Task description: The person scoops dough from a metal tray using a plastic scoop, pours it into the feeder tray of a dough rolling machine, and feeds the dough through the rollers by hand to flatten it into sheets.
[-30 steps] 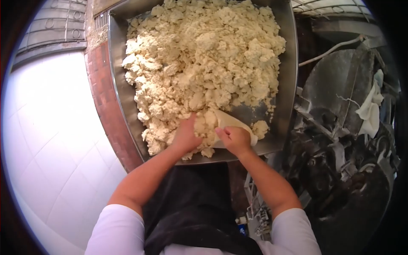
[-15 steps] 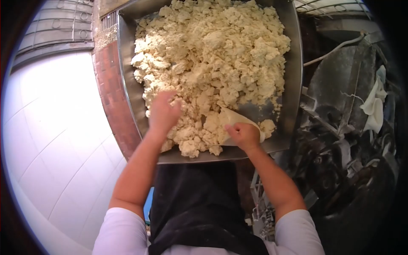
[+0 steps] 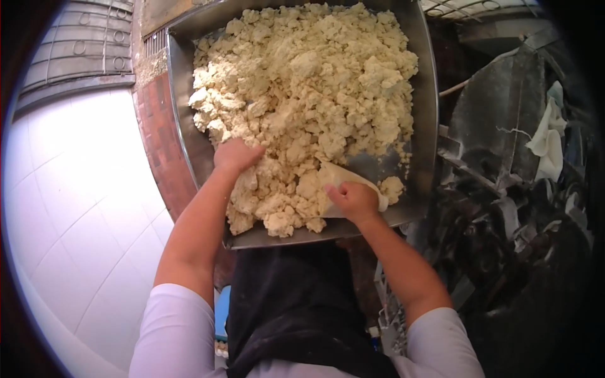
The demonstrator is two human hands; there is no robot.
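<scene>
Pale yellow, crumbly dough (image 3: 302, 94) fills much of a deep metal tray (image 3: 423, 107). My left hand (image 3: 237, 155) is pushed into the lumps at the left side, its thumb side pointing right; the other fingers are hidden in the dough, so their grip does not show. Closer to the near edge, my right hand (image 3: 355, 199) is closed in a fist on a cream-coloured, cone-shaped sheet (image 3: 337, 173), possibly a cloth or bag. The sheet's pointed end leans against the dough. One loose lump (image 3: 392, 189) lies just right of that fist.
Left of the tray are a strip of red brick (image 3: 157, 132) and a white tiled surface (image 3: 82, 208). Dark machinery (image 3: 498, 189) stands close on the right, with a white rag (image 3: 549, 142) hanging on it. My dark apron (image 3: 293, 302) is at the near edge.
My left hand has gone from above the dough down into it, its fingers now hidden. My right hand keeps its grip on the sheet. The whole view has shifted slightly.
</scene>
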